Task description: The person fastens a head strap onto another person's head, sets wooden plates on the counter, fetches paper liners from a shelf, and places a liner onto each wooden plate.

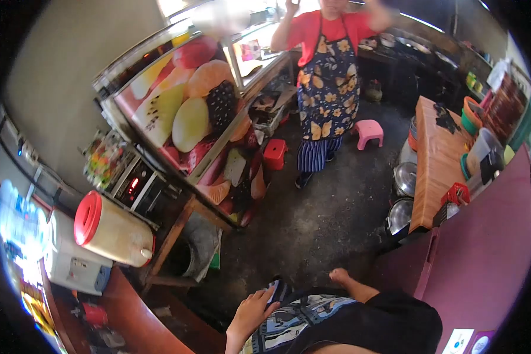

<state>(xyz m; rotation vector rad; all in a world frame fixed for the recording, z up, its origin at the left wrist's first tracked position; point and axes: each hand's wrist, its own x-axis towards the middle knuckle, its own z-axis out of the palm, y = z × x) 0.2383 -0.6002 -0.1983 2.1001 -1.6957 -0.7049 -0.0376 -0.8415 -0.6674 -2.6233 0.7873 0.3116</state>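
My left hand [255,311] is held low before my body, beside my printed black shirt [307,321]. Its fingers curl against a small dark object with pale stripes [280,290], whose kind I cannot make out. On the other side, my right hand [339,275] hangs low over the dark floor [301,236]. Its fingers are curled in, and nothing shows in them. Facing me stands a person [329,76] in a red top and a dark flowered apron, both arms raised.
A fruit-printed cabinet [189,124] stands left, near a red-lidded drink cooler [118,230]. Red [275,154] and pink [369,133] stools are on the floor. At right are a wooden counter [428,177], lidded pots [400,215] and a purple panel [478,236].
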